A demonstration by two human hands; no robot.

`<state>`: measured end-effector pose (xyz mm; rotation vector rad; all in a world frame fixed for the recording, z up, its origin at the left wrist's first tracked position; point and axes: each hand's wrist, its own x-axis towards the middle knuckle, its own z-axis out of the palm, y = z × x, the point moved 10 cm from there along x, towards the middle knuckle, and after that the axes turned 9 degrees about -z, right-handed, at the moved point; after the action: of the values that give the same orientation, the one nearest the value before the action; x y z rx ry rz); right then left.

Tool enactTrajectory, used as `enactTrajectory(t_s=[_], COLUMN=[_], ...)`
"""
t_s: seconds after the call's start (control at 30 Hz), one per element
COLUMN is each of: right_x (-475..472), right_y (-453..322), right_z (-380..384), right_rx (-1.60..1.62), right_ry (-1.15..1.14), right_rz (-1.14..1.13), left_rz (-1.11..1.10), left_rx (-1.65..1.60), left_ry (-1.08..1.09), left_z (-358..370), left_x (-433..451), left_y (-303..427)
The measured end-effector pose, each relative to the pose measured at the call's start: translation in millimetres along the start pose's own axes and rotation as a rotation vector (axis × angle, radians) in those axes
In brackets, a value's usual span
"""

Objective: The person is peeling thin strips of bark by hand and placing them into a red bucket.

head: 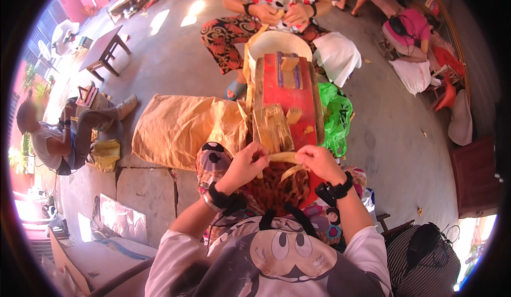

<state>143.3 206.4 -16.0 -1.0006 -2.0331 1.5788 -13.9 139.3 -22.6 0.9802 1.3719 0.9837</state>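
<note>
My left hand [250,162] and my right hand [318,162] pinch the two ends of a short tan strip [282,157], its material unclear. It stretches nearly level between my fingertips. Below it, on my lap, a red container [316,189] holds many small reddish-brown pieces [275,191]. A loose pale strip [291,172] lies over them. Just beyond my hands is a long board with a red top [275,89]. On the board's near end sits a wooden block [273,127], with a smaller wooden piece [294,115] beside it.
A white bucket [279,43] stands behind the board, before a seated person whose hands [285,16] hold something small. A large brown sack [179,127] lies left, a green plastic bag [336,117] right. Other people sit further off. A low wooden table [103,51] stands at far left.
</note>
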Motion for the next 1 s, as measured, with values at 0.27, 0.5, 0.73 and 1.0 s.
enactTrajectory(t_s=[0.27,0.5,0.73,1.0], right_x=[65,-2,-67,-55], right_y=[44,23,15,4], right_z=[-33,11,70,79], right_rx=[-0.575,0.018,0.293,0.263], right_ry=[0.277,0.060,-0.445,-0.315], right_rz=[-0.023,0.107,0.323,-0.226], left_rz=[0.291,0.430,0.689,-0.326], left_rx=[0.454,0.722,0.938,-0.076], left_ry=[0.459,0.318,0.247,-0.524], left_z=[-20,25,34,94], left_x=[44,-37,-54,-66], left_y=[8,44,41,-70])
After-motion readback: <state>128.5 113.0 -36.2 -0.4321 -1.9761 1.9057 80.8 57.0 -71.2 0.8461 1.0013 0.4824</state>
